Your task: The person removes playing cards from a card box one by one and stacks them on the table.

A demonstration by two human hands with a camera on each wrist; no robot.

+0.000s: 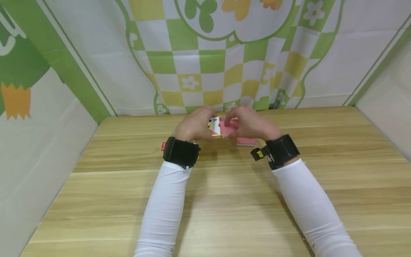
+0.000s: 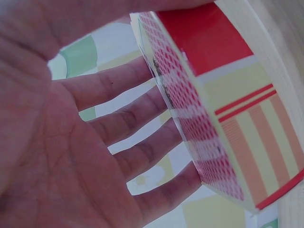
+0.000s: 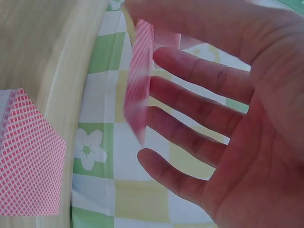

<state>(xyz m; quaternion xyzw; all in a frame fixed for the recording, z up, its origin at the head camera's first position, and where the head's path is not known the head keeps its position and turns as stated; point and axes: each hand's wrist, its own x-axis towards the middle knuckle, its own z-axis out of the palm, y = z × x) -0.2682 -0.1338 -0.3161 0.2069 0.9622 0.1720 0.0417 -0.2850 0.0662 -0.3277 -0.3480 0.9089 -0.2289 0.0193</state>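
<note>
At the far side of the table, my left hand [image 1: 194, 124] grips a playing-card box [image 1: 214, 125], thumb on one side and fingertips on the other. A letter A shows on the box in the head view. Its red, cream and orange striped side [image 2: 251, 137] faces the left wrist camera. Close by, my right hand [image 1: 253, 123] pinches a red-patterned playing-card pack [image 3: 140, 80], blurred and seen nearly edge-on. Whether the two held pieces are joined cannot be made out. Below the right hand, another red-patterned pack [image 1: 246, 141] lies on the table.
The wooden table [image 1: 224, 214] runs back to a green, white and yellow checked cloth [image 1: 212, 60] hanging just behind the hands. Pale walls [image 1: 29, 160] stand on both sides. Each wrist carries a black strap [image 1: 181, 152].
</note>
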